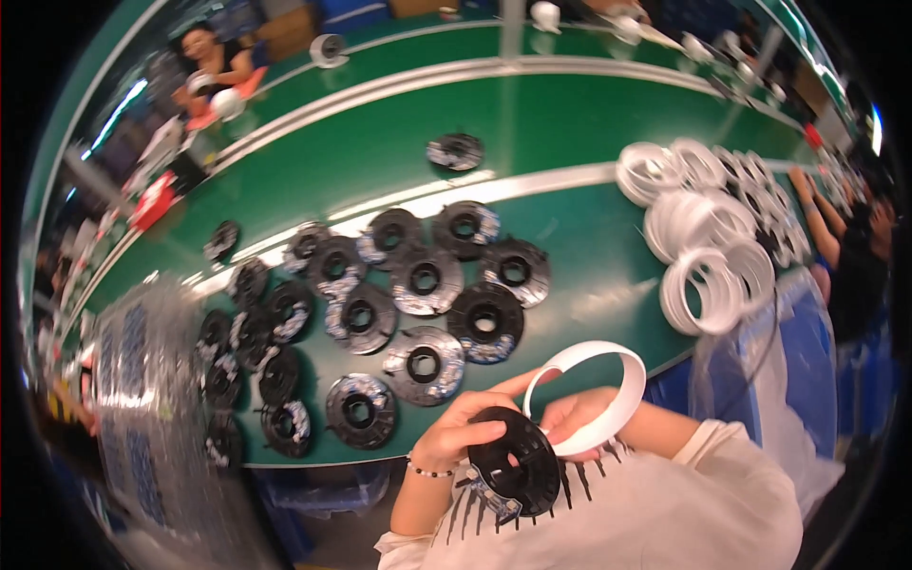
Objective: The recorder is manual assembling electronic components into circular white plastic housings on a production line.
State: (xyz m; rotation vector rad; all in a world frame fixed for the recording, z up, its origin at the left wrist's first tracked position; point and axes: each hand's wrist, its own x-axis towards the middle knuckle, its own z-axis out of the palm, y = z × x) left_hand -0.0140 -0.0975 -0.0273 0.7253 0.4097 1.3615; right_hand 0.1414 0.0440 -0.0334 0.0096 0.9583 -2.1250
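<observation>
Close to my body, my left hand [456, 436] grips a round black disc [508, 461] with a hole in its middle and a small circuit board along its lower edge. A beaded bracelet circles that wrist. My right hand [574, 415] holds a white plastic ring [622, 380], tilted up on its side just right of the disc. Disc and ring overlap in view; whether they touch, I cannot tell. Beyond my hands, several similar black discs [425, 364] lie flat on the green table [579, 275].
Stacks of white rings [698, 223] stand on the table's right side. Clear plastic packaging [147, 399] is piled at the left. One disc [455, 150] lies alone on the far green surface. A co-worker [214, 62] sits far left; another person's arm [819, 218] reaches in at right.
</observation>
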